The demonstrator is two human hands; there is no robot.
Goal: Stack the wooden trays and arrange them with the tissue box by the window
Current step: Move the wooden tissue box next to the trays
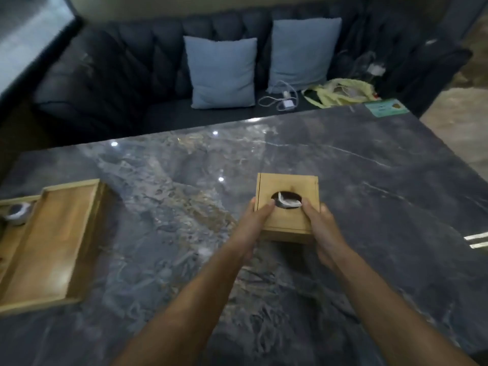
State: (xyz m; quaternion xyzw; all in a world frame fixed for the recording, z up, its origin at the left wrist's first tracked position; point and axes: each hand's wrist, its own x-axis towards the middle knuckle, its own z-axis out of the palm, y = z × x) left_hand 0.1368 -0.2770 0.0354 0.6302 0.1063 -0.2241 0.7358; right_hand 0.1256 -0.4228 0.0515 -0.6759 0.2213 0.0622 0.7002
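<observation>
hands (287,228) clasp tissue box (287,204) from both sides, thumbs on top

A square, light-wood tissue box (287,207) with an oval opening in its top, white tissue showing through it, sits upright near the middle of the dark marble table. Well to its left lies a shallow rectangular wooden tray (50,244), flat at the table's left edge, with another wooden tray (15,200) partly in view just beyond it.

Two bare forearms reach in from the frame's bottom edge, sleeveless; left hand (252,223) and right hand (323,228) wear no rings or gloves.
</observation>
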